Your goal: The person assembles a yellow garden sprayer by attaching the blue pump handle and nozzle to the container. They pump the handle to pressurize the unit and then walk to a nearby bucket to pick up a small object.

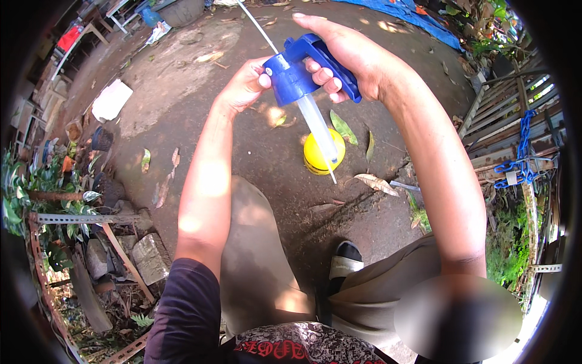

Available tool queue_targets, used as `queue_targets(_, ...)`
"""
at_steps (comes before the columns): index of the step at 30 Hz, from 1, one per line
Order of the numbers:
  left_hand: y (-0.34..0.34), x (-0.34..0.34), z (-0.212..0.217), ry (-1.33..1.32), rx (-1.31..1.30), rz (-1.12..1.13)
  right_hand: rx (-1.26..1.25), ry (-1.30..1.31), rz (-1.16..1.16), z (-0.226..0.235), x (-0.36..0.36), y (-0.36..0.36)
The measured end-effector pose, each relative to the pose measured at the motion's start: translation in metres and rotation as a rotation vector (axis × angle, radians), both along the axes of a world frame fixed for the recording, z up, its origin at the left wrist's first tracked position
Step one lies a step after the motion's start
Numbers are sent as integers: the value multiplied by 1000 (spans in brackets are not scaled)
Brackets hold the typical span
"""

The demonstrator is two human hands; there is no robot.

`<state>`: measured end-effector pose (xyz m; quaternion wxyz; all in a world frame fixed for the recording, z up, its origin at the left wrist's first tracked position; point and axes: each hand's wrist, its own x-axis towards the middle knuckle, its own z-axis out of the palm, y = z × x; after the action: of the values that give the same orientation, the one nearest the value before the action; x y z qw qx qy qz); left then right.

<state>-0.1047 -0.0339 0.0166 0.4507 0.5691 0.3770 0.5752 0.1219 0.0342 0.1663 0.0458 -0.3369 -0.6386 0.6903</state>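
One pump (290, 74) lies aslant: tube (311, 114) crossing over the yellow container (312, 151), wand (259, 27) pointing leftward, away from it. My left hand (244, 85) pinches its collar (297, 91); my right hand (357, 51) half-curls round its handle (332, 65).

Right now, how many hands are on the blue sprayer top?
2. Left hand at the left side of the sprayer top; right hand gripping its handle. Parts of both are hidden; no third hand shows.

left hand (245, 85) partly hidden from me behind blue pump head (288, 79), thin rod (259, 27) cut off above, blurred patch (458, 318) lower right
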Motion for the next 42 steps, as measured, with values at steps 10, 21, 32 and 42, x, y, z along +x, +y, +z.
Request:
queue_targets(10, -5, -6, -4, -42, -26, 25, -154, 125, 154, -2, -1, 0)
queue_targets(21, 8, -5, -18, -196, -10, -28, -284, 212, 132, 5, -3, -8)
queue_targets(32, 15, 19, -9, -117, -113, 152, 27, 257, -74, 17, 7, 32)
queue_targets(42, 19, 31, -14, 85, -335, 189, 202, 263, -275, -25, 19, 48)
